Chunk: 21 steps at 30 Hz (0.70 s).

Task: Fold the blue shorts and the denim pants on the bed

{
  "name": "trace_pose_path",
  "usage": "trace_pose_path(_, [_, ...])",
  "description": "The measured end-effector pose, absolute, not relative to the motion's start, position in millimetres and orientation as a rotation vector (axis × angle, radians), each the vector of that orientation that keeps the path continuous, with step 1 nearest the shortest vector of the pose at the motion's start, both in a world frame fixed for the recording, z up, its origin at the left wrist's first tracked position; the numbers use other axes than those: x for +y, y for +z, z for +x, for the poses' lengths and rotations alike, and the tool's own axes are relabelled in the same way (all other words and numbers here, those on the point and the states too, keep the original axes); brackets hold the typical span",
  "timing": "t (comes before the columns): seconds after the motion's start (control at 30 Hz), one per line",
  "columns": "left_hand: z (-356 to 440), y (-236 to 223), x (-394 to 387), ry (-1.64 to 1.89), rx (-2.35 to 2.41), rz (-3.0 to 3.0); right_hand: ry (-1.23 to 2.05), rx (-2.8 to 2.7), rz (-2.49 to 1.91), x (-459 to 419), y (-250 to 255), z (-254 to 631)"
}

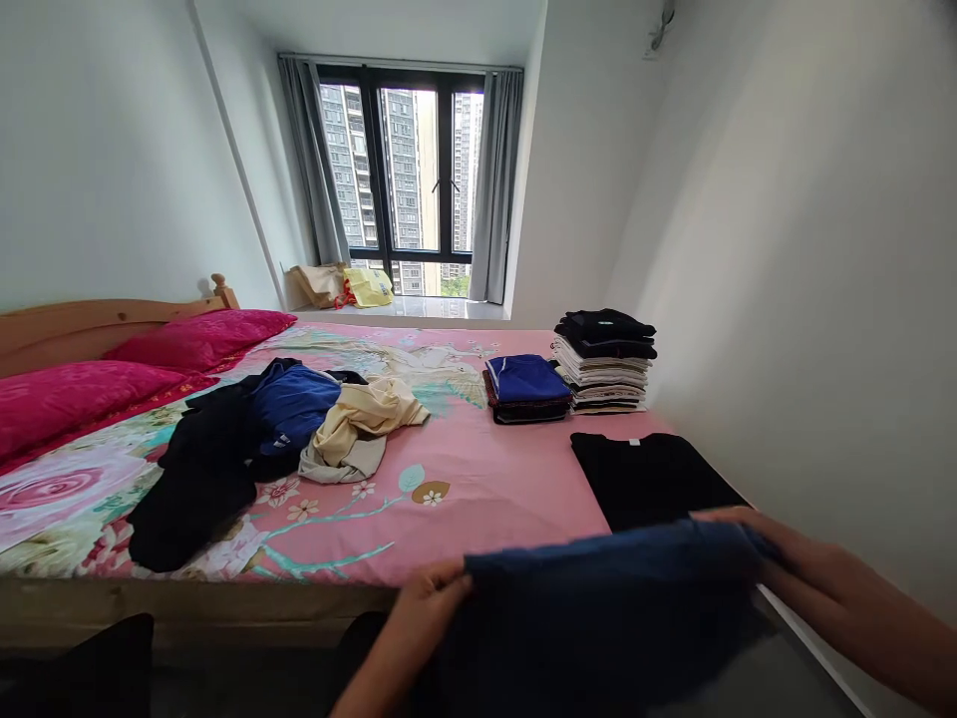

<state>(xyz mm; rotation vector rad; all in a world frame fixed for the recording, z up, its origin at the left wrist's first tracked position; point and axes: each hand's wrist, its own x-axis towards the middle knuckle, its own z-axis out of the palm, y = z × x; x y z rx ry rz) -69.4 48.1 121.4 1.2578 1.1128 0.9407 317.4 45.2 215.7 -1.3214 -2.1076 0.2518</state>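
Observation:
A dark blue garment (pixel 598 608) hangs stretched between my two hands at the near edge of the bed; motion blur and shadow hide its exact kind. My left hand (pixel 434 608) pinches its upper left corner. At the upper right corner, my right hand (pixel 785 563) is closed on the cloth. Just beyond the garment lies a black T-shirt (pixel 650 479), spread flat with its neckline facing away and its lower part covered from view.
A loose heap of clothes (pixel 291 419) lies left on the bed (pixel 485 499). Folded dark and blue clothes (pixel 527 387) sit beside a taller folded stack (pixel 605 364) near the right wall (pixel 785 249). Red pillows (pixel 201 339) rest by the headboard (pixel 97 319); bags (pixel 366 286) stand on the sill.

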Motion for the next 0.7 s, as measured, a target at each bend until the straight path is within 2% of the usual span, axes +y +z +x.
trace_pose_path(0.07, [-93,147,71,1.117,1.313,1.443,0.344,-2.120,-1.273,81,220,300])
trace_pose_path(0.17, [-123,185,95,1.457,1.545,1.746,0.298,-2.002,-1.048,133,219,271])
trace_pose_path(0.27, [-138,188,108,1.581,1.619,1.974,0.254,-1.928,-0.904,175,192,249])
trace_pose_path(0.37, [-143,135,116,1.488,1.664,2.121,0.319,-1.956,-0.889,204,132,240])
trace_pose_path(0.57, [-140,-25,96,1.033,1.724,2.264,0.599,-2.069,-1.179,205,-3,261])
trace_pose_path(0.63, [-142,-51,81,0.972,1.743,2.264,0.576,-1.990,-1.278,198,-23,272])
trace_pose_path(0.7, [-145,-55,71,1.041,1.806,2.203,0.519,-1.865,-1.380,195,-26,278])
